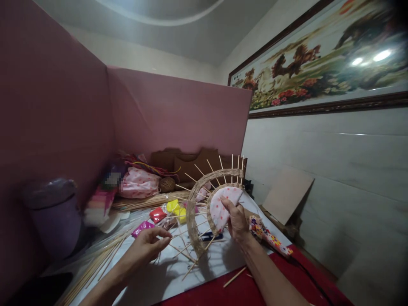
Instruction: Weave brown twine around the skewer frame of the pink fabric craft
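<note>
A half-round woven fan frame (192, 208) stands tilted up in front of me, with an arch of tan twine and thin wooden sticks radiating outward. At its centre is a half-disc of white cloth with pink dots (219, 210). My right hand (237, 219) grips the frame there, thumb on the cloth and fingers behind it, hidden. Beside the outer stick tips on the left, my left hand (154, 243) is closed in a pinch. Its fingertips meet at the end of one stick; whether they hold that stick or a thread is too small to tell.
Red (157, 214), yellow (177, 210) and magenta packets (143, 228) lie on the white-covered table. Bundled sticks (95, 265) line the left side. A twine ball (167, 184) sits behind. Flowered cloth (269, 236) lies right; a purple bin (55, 221) stands left.
</note>
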A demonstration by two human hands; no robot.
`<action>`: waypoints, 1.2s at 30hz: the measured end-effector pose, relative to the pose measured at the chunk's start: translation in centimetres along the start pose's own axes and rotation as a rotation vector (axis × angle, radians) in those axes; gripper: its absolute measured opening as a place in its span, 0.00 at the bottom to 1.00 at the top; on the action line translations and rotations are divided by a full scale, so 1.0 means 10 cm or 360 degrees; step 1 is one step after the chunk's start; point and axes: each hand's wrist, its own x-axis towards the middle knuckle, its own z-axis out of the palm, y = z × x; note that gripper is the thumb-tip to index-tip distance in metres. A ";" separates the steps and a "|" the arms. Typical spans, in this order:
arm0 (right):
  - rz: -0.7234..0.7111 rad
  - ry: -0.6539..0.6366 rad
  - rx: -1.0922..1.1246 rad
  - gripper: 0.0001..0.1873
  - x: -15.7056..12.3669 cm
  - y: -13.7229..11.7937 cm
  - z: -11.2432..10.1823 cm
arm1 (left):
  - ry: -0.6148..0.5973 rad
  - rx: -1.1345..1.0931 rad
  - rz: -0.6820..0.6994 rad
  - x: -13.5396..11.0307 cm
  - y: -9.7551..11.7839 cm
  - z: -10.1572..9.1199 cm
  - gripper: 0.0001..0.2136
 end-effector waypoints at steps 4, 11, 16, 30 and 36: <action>-0.0023 0.0044 -0.0065 0.12 -0.02 -0.02 -0.01 | 0.0009 0.0050 0.0017 -0.03 0.01 -0.02 0.24; -0.0070 0.0029 -0.0094 0.12 0.03 0.00 -0.07 | 0.0054 0.0180 0.0089 -0.02 -0.01 -0.04 0.19; -0.0111 0.0035 -0.0074 0.12 0.07 -0.03 -0.11 | 0.0169 0.0130 0.0184 -0.06 0.04 -0.05 0.13; 0.0069 -0.0173 -0.0078 0.09 0.02 -0.01 -0.07 | 0.0544 0.0612 0.0632 -0.07 0.06 0.02 0.09; 0.0133 -0.0250 -0.0039 0.09 0.00 0.00 -0.07 | 0.0535 0.0398 0.0580 -0.07 0.03 0.11 0.12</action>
